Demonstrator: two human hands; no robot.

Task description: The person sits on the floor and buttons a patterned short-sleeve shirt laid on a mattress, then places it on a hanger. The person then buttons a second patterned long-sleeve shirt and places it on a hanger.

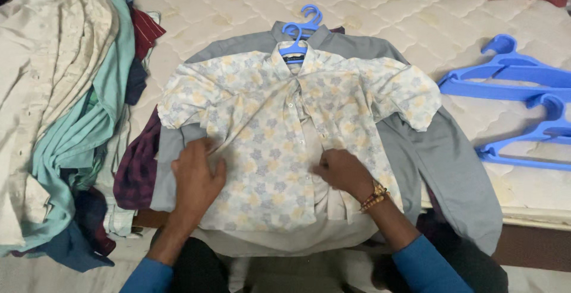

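Palm-down, left hand (196, 177) and right hand (345, 173) on floral shirt (279, 126); each grip pinching its fabric

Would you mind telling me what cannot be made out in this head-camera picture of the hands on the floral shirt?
- Grey shirt: its front is hidden under the floral shirt.
- Blue hanger in the floral shirt: only the hook shows.
- Left hand and right hand: fingertips are blurred against the cloth, so the grip is unclear.
- Spare blue hangers: cut off by the right edge.
- Clothes pile: cut off at the left edge.
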